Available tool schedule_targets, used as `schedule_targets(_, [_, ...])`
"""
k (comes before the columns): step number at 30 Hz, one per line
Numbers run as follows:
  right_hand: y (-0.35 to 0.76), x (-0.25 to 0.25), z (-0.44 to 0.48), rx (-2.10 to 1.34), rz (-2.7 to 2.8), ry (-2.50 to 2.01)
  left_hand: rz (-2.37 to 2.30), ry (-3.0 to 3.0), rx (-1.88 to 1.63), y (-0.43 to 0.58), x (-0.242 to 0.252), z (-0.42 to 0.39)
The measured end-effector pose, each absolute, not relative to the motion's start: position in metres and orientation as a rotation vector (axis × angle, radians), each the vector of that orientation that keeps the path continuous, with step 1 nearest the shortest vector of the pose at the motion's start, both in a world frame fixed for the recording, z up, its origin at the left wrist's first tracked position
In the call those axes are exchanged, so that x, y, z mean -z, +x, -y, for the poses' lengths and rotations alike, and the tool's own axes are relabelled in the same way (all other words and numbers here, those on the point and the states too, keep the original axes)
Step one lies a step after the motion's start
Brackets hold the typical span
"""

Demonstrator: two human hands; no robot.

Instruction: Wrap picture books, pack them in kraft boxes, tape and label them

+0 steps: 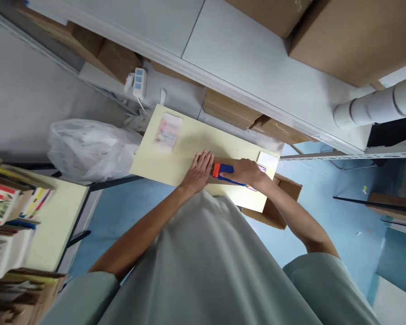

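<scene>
My right hand [246, 173] is wrapped round a blue and orange tape dispenser [226, 169] over the pale yellow table [189, 135]. Beneath it lies a flat brown cardboard piece [229, 160], largely covered by my hands. My left hand [197, 173] rests flat on its left end, fingers stretched out, close to the orange end of the dispenser. Part of something with a purple printed edge [262, 168] shows beside my right hand; what it is I cannot tell.
A printed sheet [168, 132] lies on the table's left part, a white card [268, 159] at its right. An open cardboard box [280, 201] stands below on the floor. A white plastic bag [91, 149], stacked books [16, 203], a power strip [140, 82] and a shelf [243, 58] surround me.
</scene>
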State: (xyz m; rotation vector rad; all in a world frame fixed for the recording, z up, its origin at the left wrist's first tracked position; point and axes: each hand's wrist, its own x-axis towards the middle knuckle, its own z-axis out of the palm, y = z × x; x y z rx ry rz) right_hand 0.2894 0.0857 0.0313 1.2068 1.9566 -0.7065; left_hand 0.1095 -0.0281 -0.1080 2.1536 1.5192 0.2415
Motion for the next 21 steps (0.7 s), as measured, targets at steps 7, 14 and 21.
schedule_targets(7, [0.31,-0.034,-0.091,0.789,-1.988,1.206,-1.59,2.17,-0.14,0.11,0.103,0.027])
schedule_targets(14, [0.413,-0.061,-0.117,0.886,-1.814,1.281,-1.546,2.223,-0.039,0.087,0.097,0.024])
schedule_targets(21, [0.452,-0.04,-0.124,0.888,-1.779,1.325,-1.518,2.235,0.027,0.065,0.096,0.02])
